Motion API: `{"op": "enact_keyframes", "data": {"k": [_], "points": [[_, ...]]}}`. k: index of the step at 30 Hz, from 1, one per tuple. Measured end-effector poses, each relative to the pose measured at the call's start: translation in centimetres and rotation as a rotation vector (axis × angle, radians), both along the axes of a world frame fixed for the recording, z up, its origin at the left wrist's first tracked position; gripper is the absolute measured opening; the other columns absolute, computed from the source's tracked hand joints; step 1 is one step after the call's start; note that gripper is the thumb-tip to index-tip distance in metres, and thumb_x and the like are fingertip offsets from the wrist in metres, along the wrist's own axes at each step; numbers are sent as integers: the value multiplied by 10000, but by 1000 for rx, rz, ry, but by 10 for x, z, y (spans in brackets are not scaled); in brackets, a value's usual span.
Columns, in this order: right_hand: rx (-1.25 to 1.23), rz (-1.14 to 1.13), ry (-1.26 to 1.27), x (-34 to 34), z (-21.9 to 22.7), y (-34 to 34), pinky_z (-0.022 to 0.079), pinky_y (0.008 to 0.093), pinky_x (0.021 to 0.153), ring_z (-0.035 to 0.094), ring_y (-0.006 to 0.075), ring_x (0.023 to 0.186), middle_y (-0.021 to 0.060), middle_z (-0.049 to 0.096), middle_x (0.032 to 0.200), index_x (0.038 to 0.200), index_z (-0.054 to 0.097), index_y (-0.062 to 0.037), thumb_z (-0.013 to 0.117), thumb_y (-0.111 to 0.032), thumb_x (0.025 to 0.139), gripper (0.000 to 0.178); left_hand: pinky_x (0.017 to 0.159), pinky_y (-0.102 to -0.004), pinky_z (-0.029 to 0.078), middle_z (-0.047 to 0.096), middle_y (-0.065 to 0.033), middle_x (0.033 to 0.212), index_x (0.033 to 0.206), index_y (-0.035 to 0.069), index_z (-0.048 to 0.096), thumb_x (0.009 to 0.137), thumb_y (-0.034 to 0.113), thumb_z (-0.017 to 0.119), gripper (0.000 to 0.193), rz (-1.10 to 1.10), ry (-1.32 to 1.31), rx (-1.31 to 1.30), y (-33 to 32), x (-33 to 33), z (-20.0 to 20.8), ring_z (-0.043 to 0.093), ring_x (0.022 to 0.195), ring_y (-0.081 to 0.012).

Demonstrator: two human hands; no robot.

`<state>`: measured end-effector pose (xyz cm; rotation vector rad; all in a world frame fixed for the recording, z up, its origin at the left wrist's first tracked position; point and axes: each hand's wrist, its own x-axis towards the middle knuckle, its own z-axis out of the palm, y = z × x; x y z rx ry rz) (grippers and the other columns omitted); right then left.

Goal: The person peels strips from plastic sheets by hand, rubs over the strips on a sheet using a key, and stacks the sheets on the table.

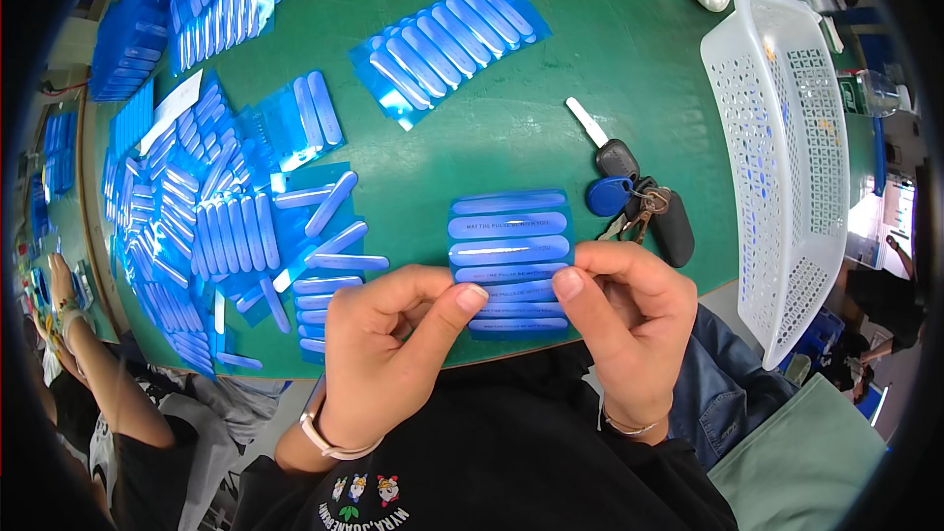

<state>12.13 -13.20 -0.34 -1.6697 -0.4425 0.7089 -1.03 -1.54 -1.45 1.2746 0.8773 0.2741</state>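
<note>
A short blue sheet of long rounded strips (pixel 509 226) is held up near the table's front edge, its strips lying crosswise with dark print on them. My left hand (pixel 393 339) pinches its left edge between thumb and forefinger. On the opposite edge, the thumb and forefinger of my right hand (pixel 629 324) are closed in the same way. Just left of my left hand, another strip sheet (pixel 323 313) lies partly hidden under it. Several loose blue strips (pixel 339 246) are scattered beyond that hand.
Many strip sheets (pixel 236 236) are heaped at the left of the green table (pixel 442 162). One larger sheet (pixel 447 44) lies at the back. Keys (pixel 644 202) rest right of centre, near a white perforated basket (pixel 777 167). A co-worker's arm (pixel 108 383) shows at far left.
</note>
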Motion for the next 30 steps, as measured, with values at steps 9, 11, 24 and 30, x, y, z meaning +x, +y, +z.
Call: {"op": "enact_keyframes", "data": {"k": [9, 11, 24, 30], "points": [[18, 57, 62, -2, 5, -2, 484, 226, 666, 640, 107, 737, 97, 707, 843, 930, 676, 42, 700, 0, 820, 119, 488, -196, 350, 556, 10, 599, 823, -26, 649, 905, 144, 667, 189, -13, 12, 189, 0, 0, 1, 453, 554, -18], [17, 59, 63, -3, 5, -3, 487, 228, 671, 645, 111, 742, 100, 708, 849, 932, 676, 43, 698, 3, 820, 121, 493, -197, 358, 564, 3, 607, 822, -27, 648, 905, 141, 666, 188, -13, 15, 197, 0, -1, 1, 461, 555, -22], [69, 144, -4, 0, -4, -1, 486, 226, 666, 657, 123, 752, 100, 707, 857, 927, 677, 31, 693, 9, 821, 109, 598, -227, 482, 658, -84, 712, 851, -25, 648, 873, 78, 676, 108, -84, 21, 473, 3, -3, 3, 633, 641, -119], [49, 249, -108, 3, -9, -4, 453, 236, 600, 607, 133, 644, 102, 684, 781, 911, 678, 15, 700, -15, 823, 96, 627, -226, 483, 690, -71, 807, 899, -35, 660, 868, 33, 678, 77, 121, -230, 17, 4, 5, 6, 628, 707, -89]]}}
